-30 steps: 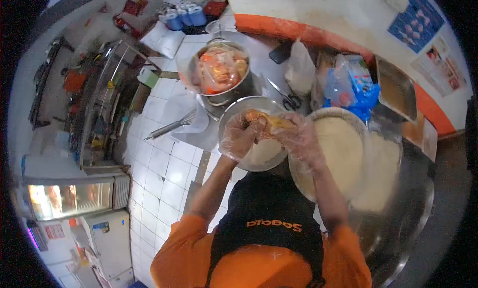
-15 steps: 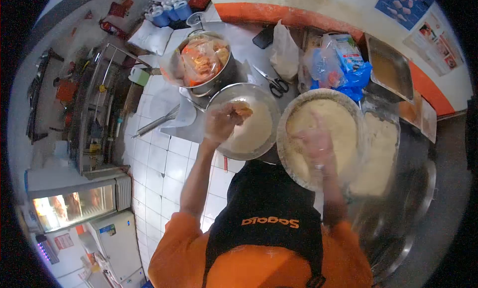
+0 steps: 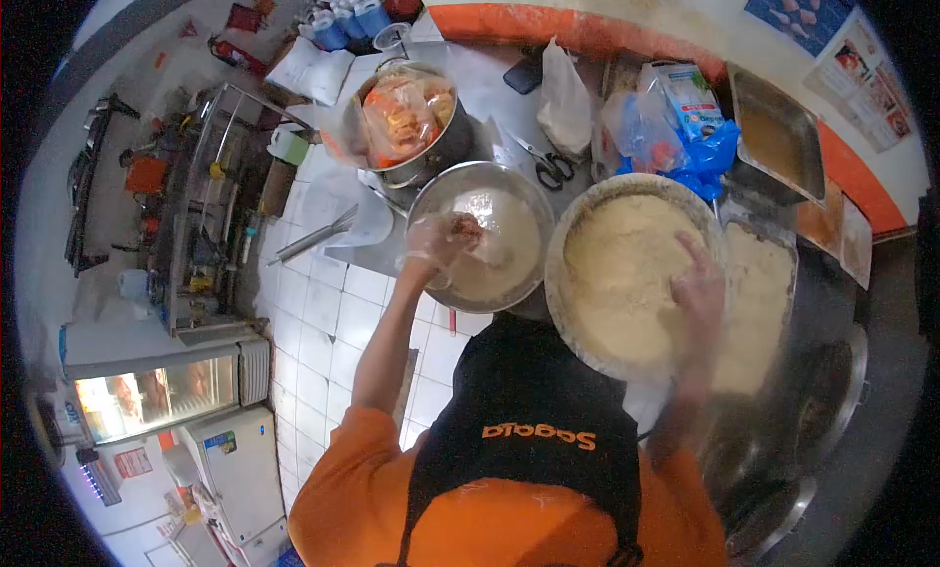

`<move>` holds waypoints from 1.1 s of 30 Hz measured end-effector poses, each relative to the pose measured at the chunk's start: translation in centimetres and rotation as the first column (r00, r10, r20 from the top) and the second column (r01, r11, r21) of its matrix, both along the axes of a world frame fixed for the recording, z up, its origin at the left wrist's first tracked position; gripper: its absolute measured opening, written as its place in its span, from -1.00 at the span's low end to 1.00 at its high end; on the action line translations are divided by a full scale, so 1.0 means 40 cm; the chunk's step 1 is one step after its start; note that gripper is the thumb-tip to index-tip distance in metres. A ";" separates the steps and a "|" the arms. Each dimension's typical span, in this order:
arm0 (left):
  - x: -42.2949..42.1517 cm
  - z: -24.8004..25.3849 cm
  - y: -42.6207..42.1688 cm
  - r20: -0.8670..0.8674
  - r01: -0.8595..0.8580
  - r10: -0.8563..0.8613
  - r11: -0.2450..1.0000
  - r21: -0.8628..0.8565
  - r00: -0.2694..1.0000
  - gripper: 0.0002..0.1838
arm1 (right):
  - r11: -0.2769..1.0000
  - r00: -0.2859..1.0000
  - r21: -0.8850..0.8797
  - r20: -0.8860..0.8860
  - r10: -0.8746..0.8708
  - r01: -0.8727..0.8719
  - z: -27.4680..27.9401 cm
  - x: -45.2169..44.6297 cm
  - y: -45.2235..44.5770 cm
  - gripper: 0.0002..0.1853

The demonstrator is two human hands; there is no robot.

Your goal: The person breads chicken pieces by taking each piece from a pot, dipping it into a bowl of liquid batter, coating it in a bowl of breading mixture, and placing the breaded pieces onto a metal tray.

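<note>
My left hand [image 3: 443, 242], in a clear plastic glove, is over the left part of a metal bowl [image 3: 537, 207] of pale, wet mixture. Its fingers are closed round something reddish-brown, too small to make out. My right hand [image 3: 697, 288] hovers over the right side of a wide bowl [image 3: 560, 312] of pale powder, blurred by motion. One or two of its fingers stretch out, and nothing shows in it. Behind the metal bowl, a steel pot [image 3: 446, 146] holds bagged orange food [image 3: 401, 121].
A whisk [image 3: 313, 236] lies on a clear container to the left. Black scissors [image 3: 553, 167], a phone [image 3: 524, 74], a white bag [image 3: 565, 102] and a blue bag [image 3: 713, 161] are at the back. Right are a tray of powder [image 3: 759, 303] and a metal tray [image 3: 778, 141].
My hands were together over the metal bowl with an orange-yellow food piece, then parted. My right hand moved over the powder and further right. My left hand stayed over the wet mixture.
</note>
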State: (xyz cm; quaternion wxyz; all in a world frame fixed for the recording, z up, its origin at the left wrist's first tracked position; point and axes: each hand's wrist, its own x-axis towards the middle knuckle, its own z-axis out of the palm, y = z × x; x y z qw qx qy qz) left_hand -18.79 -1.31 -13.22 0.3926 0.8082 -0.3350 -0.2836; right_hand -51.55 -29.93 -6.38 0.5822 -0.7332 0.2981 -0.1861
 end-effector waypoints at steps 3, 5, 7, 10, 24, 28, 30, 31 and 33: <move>-0.014 -0.056 -0.024 0.376 -0.083 -0.108 0.886 0.457 0.920 -0.60 | 0.984 0.946 -0.093 0.303 -0.118 0.153 -0.089 0.044 -0.016 -0.61; -0.029 -0.063 -0.050 0.496 -0.189 -0.145 0.806 0.561 0.856 -0.61 | 0.848 0.965 -0.465 0.175 -0.195 0.255 -0.123 0.064 -0.026 -0.67; -0.042 -0.025 -0.070 0.482 -0.166 -0.125 0.841 0.515 0.867 -0.64 | 0.939 0.919 -0.138 0.289 -0.267 0.316 -0.192 0.047 -0.044 -0.56; -0.029 0.033 -0.029 -0.084 -0.135 0.137 0.990 0.032 0.987 -0.65 | 0.953 0.902 0.301 0.399 -0.164 0.040 -0.127 0.018 -0.074 -0.39; -0.041 0.104 -0.027 -0.206 -0.289 0.244 0.930 -0.226 0.948 -0.72 | 0.693 0.783 -0.516 -0.611 0.115 -0.504 -0.122 0.135 0.035 0.32; -0.109 0.239 -0.116 -0.147 -0.210 0.183 0.959 -0.193 0.972 -0.73 | 0.660 0.757 -0.557 -0.652 0.029 -0.505 -0.175 0.168 0.094 -0.04; -0.157 0.263 -0.162 -0.221 -0.194 0.129 0.932 -0.306 0.967 -0.76 | 0.724 0.680 -0.410 -0.725 0.110 -0.555 -0.192 0.145 0.090 -0.15; -0.189 0.275 -0.198 -0.230 -0.185 0.115 0.931 -0.313 0.966 -0.76 | 0.756 0.651 -0.328 -0.741 0.165 -0.566 -0.255 0.131 0.080 -0.23; -0.261 0.297 -0.261 -0.414 -0.228 -0.003 0.832 -0.506 0.910 -0.81 | 0.783 0.615 -0.238 -0.756 0.223 -0.575 -0.282 0.073 0.066 -0.30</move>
